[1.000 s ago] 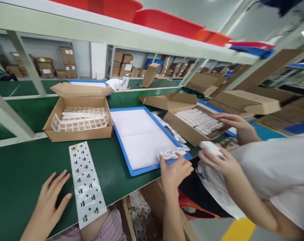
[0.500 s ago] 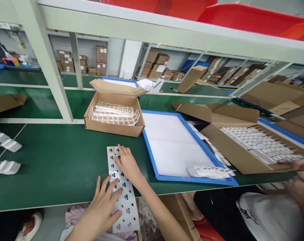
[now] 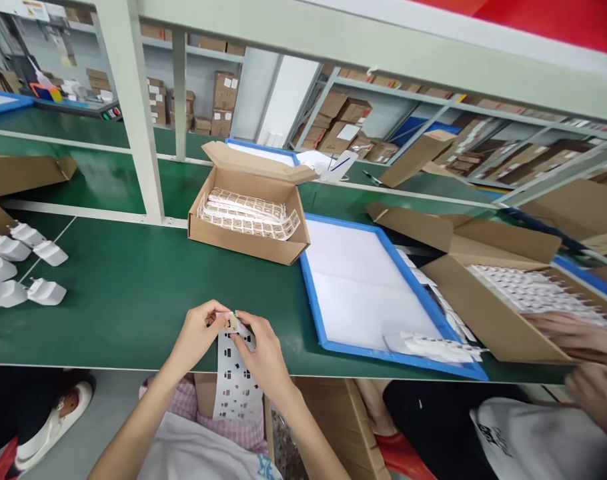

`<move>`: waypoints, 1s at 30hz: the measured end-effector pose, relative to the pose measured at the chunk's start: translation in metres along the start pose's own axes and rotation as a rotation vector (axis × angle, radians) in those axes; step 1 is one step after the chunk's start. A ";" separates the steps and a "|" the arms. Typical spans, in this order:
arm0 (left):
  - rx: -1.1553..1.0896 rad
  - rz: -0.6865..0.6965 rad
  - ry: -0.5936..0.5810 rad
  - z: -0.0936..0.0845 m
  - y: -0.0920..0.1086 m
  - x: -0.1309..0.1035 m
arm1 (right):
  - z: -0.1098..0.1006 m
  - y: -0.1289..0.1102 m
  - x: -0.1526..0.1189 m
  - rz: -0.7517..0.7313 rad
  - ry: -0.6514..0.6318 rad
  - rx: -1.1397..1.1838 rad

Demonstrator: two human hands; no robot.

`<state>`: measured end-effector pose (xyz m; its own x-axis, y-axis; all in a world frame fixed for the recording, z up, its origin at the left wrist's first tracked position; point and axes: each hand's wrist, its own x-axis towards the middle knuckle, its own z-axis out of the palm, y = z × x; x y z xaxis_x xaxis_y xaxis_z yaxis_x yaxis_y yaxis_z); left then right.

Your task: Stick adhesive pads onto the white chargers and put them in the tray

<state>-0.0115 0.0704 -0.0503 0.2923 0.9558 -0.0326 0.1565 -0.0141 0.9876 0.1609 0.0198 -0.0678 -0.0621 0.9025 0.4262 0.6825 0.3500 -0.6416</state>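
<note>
left hand (image 3: pixel 197 335) and right hand (image 3: pixel 264 351) pinch one patterned sheet (image 3: pixel 237 393) over the green table's (image 3: pixel 133 293) near edge.
at least six adapters (image 3: pixel 47 292) to the left, one carton of sheets (image 3: pixel 248 247) toward the back edge, shelves (image 3: pixel 317 109) beyond.

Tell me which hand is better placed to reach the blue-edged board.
Likely the right hand: it is nearer the blue-edged board. The left hand is farther; both hold the marked sheet.

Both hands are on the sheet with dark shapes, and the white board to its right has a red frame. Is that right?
Not quite: the frame is blue, as the head view shows. The rest holds: the left hand and right hand are on the sheet, with the white board to its right.
</note>
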 end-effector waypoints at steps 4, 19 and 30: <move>-0.057 -0.028 -0.022 0.008 0.011 -0.014 | -0.017 -0.011 -0.002 0.005 0.029 0.032; -0.063 -0.209 -0.655 0.032 0.065 -0.020 | -0.071 -0.028 -0.047 -0.446 0.299 -0.231; -0.029 -0.251 -0.843 0.099 0.065 -0.026 | -0.114 -0.027 -0.120 -0.471 0.484 -0.253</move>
<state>0.0843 0.0152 -0.0001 0.8537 0.3941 -0.3404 0.2890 0.1854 0.9392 0.2329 -0.1264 -0.0291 -0.1016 0.4372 0.8936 0.8141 0.5528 -0.1779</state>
